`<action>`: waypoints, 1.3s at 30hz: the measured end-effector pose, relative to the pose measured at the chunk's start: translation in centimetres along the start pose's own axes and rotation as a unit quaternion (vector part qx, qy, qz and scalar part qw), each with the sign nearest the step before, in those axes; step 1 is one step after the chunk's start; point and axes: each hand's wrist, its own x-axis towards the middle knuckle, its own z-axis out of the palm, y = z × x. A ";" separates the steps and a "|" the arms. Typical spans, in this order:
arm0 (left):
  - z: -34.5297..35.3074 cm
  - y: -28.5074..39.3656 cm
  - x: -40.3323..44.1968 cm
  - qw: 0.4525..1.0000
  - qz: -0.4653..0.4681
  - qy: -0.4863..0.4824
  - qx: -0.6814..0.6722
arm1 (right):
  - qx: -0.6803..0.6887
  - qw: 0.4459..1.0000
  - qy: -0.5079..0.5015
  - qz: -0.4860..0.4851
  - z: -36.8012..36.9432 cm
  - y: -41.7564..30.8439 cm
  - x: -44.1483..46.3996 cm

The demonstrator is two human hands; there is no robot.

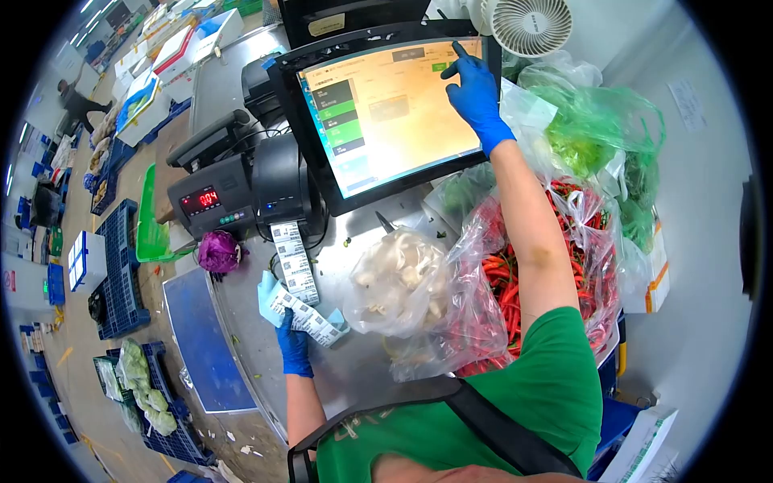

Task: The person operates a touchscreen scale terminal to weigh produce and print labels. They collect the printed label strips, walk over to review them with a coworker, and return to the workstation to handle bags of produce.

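My right hand point(473, 92), in a blue glove, reaches across to the upper right of a touchscreen monitor point(419, 121). Its index finger is stretched out at the glass, and nothing is in the hand. Low on the left, my gloved left hand point(294, 346) grips a strip of printed labels point(296, 266) with pale blue backing. The strip hangs from a black label printer point(283, 181) and curls over at the hand. Between my arms lies a clear bag of whitish pieces, perhaps mushrooms point(403, 278). Under my right forearm is a large clear bag of red chilies point(499, 294).
A red cabbage point(219, 251) sits by the scale display point(209, 201), which reads 0.04. Green bags of leafy vegetables point(596, 129) and a fan point(531, 24) stand at right. A blue scale platform point(213, 342) and pallets point(121, 274) are at left. A person point(79, 105) is far back.
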 end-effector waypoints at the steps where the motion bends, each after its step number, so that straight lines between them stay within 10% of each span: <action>1: 0.2 -0.1 0.0 1.000 0.004 0.005 0.013 | 0.007 1.000 0.005 -0.004 -0.3 0.0 -0.3; 9: 0.2 -0.6 -0.1 1.000 -0.007 0.008 -0.027 | 0.211 0.973 -0.047 0.082 -1.3 -6.1 -2.2; 16: 0.2 -0.9 0.4 1.000 -0.012 0.010 -0.017 | 0.092 0.939 0.108 -0.314 2.4 -11.1 6.6; 19: 0.4 -0.9 0.1 1.000 -0.005 0.015 -0.016 | 0.054 0.952 0.076 -0.292 5.5 -11.1 8.3; 20: 0.7 -0.7 -0.2 1.000 -0.009 0.019 -0.009 | 0.059 0.968 -0.117 -0.215 2.0 -13.3 8.7; 39: -0.4 -1.4 0.4 0.998 -0.017 0.038 -0.039 | 0.005 0.956 -0.138 -0.258 5.2 -9.8 9.3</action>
